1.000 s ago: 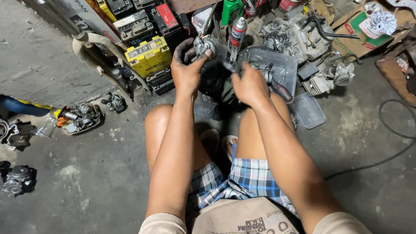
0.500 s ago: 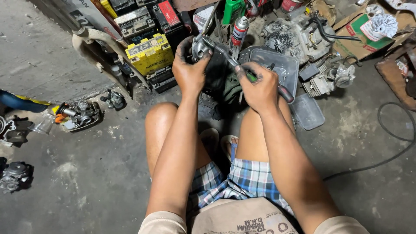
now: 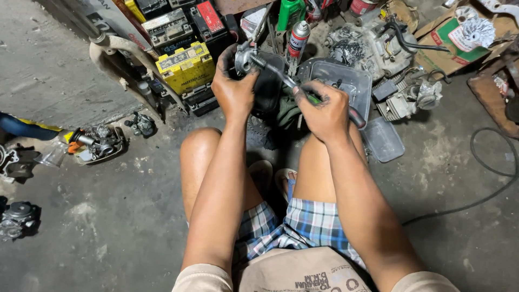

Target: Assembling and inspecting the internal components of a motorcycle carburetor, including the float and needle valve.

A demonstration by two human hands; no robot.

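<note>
- head view — left hand (image 3: pixel 233 89) has its fingers clamped on a small round metal part (image 3: pixel 244 58), held up off the floor above the knees, seemingly to steady it.
- right hand (image 3: pixel 323 111) is wrapped tight on the handle of a long tool (image 3: pixel 286 81) whose tip meets that part, slanted like a lever.
- spray can (image 3: pixel 297 40) and yellow battery (image 3: pixel 186 67) sit just beyond — within reach.
</note>
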